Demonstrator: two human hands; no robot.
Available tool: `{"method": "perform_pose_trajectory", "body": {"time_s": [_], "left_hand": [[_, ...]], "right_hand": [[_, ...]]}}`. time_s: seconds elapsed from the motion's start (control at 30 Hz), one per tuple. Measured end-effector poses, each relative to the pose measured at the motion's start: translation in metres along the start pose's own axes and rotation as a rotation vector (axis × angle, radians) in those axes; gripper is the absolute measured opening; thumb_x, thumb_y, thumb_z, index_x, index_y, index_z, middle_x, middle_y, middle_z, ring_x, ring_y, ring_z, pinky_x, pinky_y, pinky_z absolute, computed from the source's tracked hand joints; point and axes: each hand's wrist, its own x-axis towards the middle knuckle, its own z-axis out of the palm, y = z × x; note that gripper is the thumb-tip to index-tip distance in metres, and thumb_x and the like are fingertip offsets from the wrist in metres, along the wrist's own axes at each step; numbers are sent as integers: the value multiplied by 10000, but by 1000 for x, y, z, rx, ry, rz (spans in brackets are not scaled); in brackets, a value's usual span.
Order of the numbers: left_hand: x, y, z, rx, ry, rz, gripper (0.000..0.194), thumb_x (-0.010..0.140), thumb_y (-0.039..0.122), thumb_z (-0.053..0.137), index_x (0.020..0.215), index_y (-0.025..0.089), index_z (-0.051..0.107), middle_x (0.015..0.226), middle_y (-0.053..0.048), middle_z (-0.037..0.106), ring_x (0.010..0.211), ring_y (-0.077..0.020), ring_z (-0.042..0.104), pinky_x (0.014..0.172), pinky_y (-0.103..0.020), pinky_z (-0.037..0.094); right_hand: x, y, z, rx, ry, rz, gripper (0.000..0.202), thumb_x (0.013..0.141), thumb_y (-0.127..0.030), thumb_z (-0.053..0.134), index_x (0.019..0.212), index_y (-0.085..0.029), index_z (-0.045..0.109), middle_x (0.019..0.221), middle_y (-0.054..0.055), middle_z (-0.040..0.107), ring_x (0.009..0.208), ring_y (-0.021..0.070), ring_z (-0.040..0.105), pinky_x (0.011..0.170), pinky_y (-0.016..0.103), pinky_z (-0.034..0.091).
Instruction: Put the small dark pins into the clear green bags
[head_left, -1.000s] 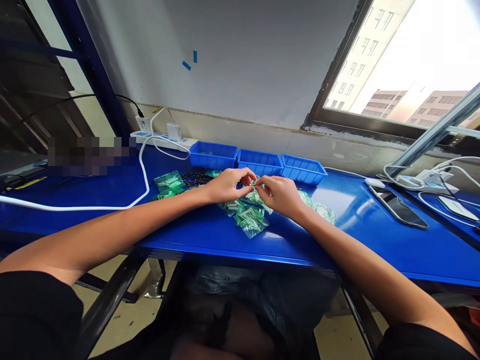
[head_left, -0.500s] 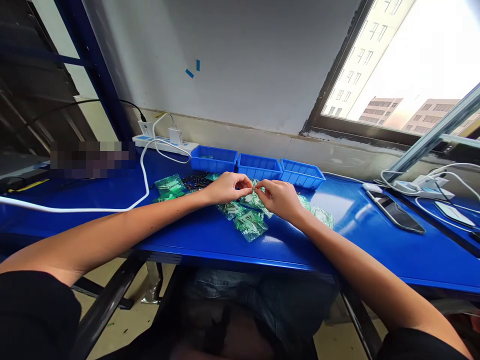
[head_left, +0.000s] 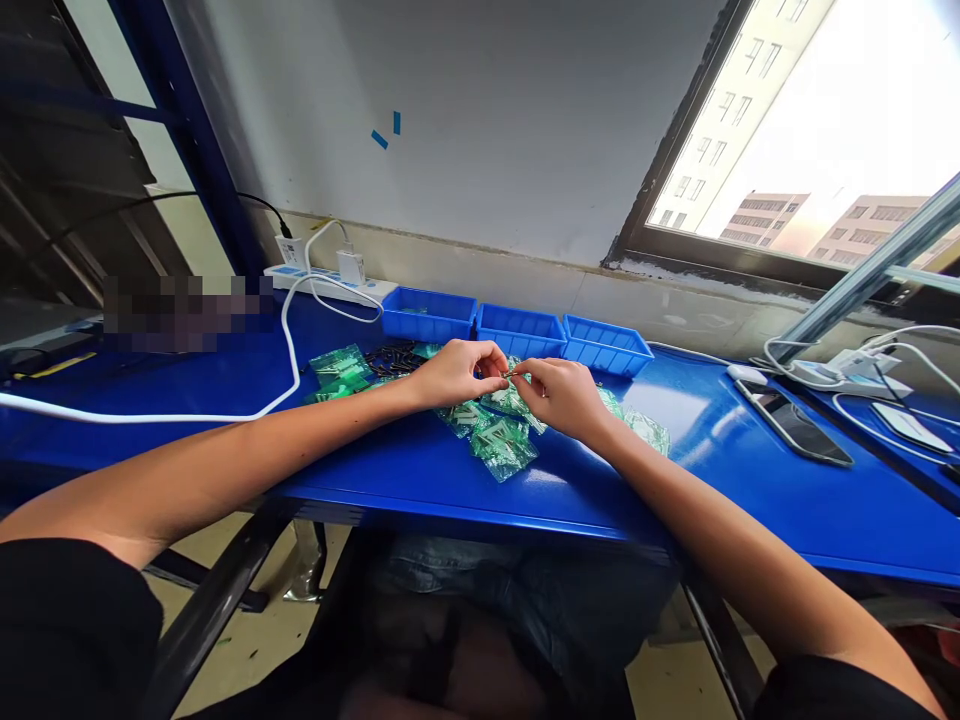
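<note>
My left hand [head_left: 461, 374] and my right hand [head_left: 564, 396] meet fingertip to fingertip above the blue table. Between the thumb and finger of my right hand is a small, thin, screw-like piece [head_left: 513, 374], too small to make out fully. The fingers of my left hand are pinched at its other side; what they grip is hidden. Under and around both hands lie several clear green plastic packets [head_left: 504, 448] with small parts inside. Left of my left hand is a pile of dark, screw-like pieces [head_left: 391, 357], partly covered by my wrist.
Three blue bins [head_left: 521, 325] stand in a row against the wall. A white power strip [head_left: 330, 283] sits at the back left, its white cable [head_left: 187, 420] crossing the table. On the right lie a phone [head_left: 795, 425] and more chargers and cables [head_left: 862, 370].
The fingertips have shifted slightly around the small piece, and my left fingers look a little more raised. The packets and bins have stayed in place.
</note>
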Motion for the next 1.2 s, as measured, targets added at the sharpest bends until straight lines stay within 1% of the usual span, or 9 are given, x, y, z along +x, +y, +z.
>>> {"method": "perform_pose_trajectory", "body": {"time_s": [0.07, 0.23, 0.37, 0.5, 0.67, 0.83, 1.03, 1.2], "left_hand": [[0, 0, 0, 1, 2, -3, 173, 711, 286, 613, 794, 134, 601, 724, -25, 658, 674, -133, 600, 640, -256, 484], [1, 0, 0, -22, -3, -32, 258, 741, 368, 591, 820, 122, 611, 730, -40, 660, 674, -140, 597, 638, -265, 480], [0, 1, 0, -11, -8, -30, 250, 739, 358, 589, 821, 122, 610, 733, -41, 659, 672, -139, 593, 639, -262, 473], [-1, 2, -1, 8, -18, 1, 249, 741, 359, 584, 828, 126, 602, 723, -32, 650, 660, -134, 584, 617, -248, 460], [-2, 3, -2, 62, -34, 49, 262, 765, 383, 559, 831, 133, 598, 733, -33, 648, 672, -141, 587, 620, -244, 446], [-4, 4, -3, 193, -31, 118, 209, 776, 327, 550, 856, 139, 597, 760, -34, 648, 700, -145, 596, 632, -240, 428], [-5, 2, -3, 304, -19, 145, 173, 782, 299, 553, 869, 153, 586, 769, -28, 648, 696, -145, 592, 620, -237, 413], [-4, 1, -3, 340, -15, 150, 167, 785, 287, 556, 881, 152, 580, 773, -30, 645, 706, -151, 591, 632, -244, 413]], "right_hand": [[0, 0, 0, 6, 11, -3, 226, 824, -272, 481, 876, -191, 686, 578, 12, 619, 561, 137, 554, 541, 234, 317], [-1, 1, -1, 50, 49, 0, 201, 824, -292, 487, 939, -186, 615, 571, -15, 593, 532, 122, 526, 530, 217, 300], [0, 2, -1, 69, 41, 21, 138, 820, -298, 487, 870, -186, 549, 572, -23, 573, 505, 116, 504, 507, 207, 277], [0, 2, 0, 57, 27, -4, 109, 826, -288, 475, 807, -188, 515, 563, -21, 558, 500, 117, 497, 496, 209, 257], [-1, 1, 1, 42, 21, -12, 109, 829, -280, 478, 849, -185, 527, 570, -24, 558, 510, 117, 500, 500, 208, 258], [-1, 0, 0, 56, 18, -8, 161, 822, -277, 490, 930, -173, 550, 576, -28, 553, 507, 113, 496, 500, 205, 261], [-1, 0, -2, 87, -24, -40, 133, 813, -272, 490, 860, -182, 576, 576, -25, 553, 493, 102, 464, 519, 207, 287], [-1, 1, -1, 126, -17, -43, 143, 817, -273, 484, 853, -176, 583, 565, -27, 547, 493, 101, 460, 522, 209, 296]]}}
